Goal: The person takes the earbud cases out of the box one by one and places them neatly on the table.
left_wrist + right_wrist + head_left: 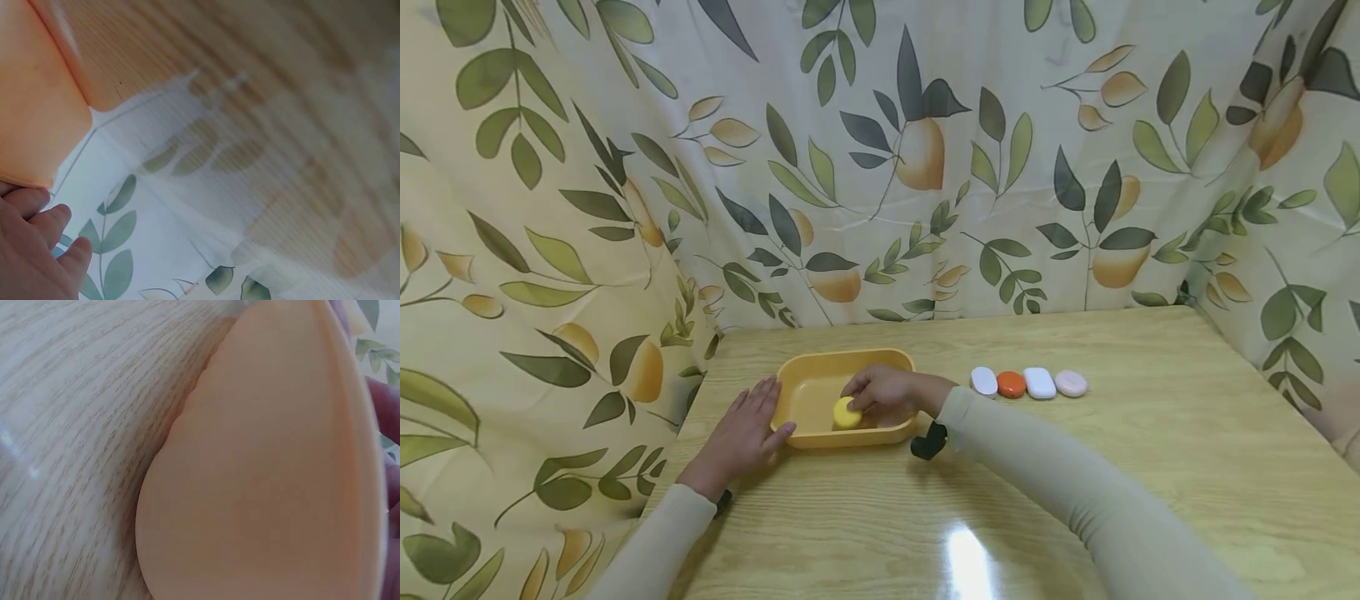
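Observation:
A yellow-orange plastic basin (805, 400) stands on the wooden table, left of the middle in the head view. Inside it, my right hand (887, 392) pinches a round yellow piece (847, 412) that looks like a bar of soap. Whether this piece touches the basin's floor, I cannot tell. My left hand (745, 423) rests against the basin's left rim with its fingers straight. Close up in the left wrist view are the fingertips of the left hand (37, 250) by the basin wall. The basin's outer wall (250, 475) hides most of the right hand (389, 475) in the right wrist view.
Right of the basin, a row of soap-like pieces lies on the table (1150, 467): a white one (984, 382), an orange one (1011, 384), another white one (1040, 383) and a pale pink one (1071, 383). A leaf-patterned curtain (880, 233) encloses the back and sides.

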`<control>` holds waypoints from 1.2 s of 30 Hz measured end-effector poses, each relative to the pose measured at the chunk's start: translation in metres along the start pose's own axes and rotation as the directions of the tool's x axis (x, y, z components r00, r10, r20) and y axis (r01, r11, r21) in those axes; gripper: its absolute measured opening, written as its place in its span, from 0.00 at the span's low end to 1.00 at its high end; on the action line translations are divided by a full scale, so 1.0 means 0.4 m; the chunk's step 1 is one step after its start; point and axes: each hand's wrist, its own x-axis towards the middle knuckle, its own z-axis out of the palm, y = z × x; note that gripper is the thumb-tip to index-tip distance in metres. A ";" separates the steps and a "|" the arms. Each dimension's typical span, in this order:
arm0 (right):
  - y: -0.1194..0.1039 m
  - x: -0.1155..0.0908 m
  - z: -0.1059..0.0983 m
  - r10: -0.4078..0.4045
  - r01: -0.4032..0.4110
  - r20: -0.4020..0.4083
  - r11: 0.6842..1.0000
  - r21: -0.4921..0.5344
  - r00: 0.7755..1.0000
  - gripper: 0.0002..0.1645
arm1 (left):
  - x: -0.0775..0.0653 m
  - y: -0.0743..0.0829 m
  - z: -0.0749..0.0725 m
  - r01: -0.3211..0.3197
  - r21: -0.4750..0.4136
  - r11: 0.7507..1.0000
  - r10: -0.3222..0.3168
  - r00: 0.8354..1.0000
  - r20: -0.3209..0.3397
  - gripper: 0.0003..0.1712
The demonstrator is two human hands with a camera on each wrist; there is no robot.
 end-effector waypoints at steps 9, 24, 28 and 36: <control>-0.013 -0.027 -0.018 -0.011 0.011 -0.008 1.000 0.029 1.000 0.20 | -0.009 -0.001 0.006 0.012 -0.001 1.000 -0.012 1.000 0.011 0.47; -0.024 -0.067 -0.057 -0.016 0.016 -0.038 1.000 -0.019 0.999 0.19 | -0.006 0.006 0.007 0.002 -0.013 1.000 -0.002 1.000 -0.013 0.47; -0.029 -0.074 -0.072 -0.021 0.019 -0.045 0.999 -0.042 0.999 0.20 | -0.007 0.003 0.010 -0.003 -0.016 1.000 0.002 1.000 -0.030 0.46; -0.036 -0.098 -0.103 -0.034 0.031 -0.042 0.997 -0.076 0.999 0.20 | -0.006 0.001 0.007 0.000 -0.020 1.000 0.000 1.000 -0.021 0.46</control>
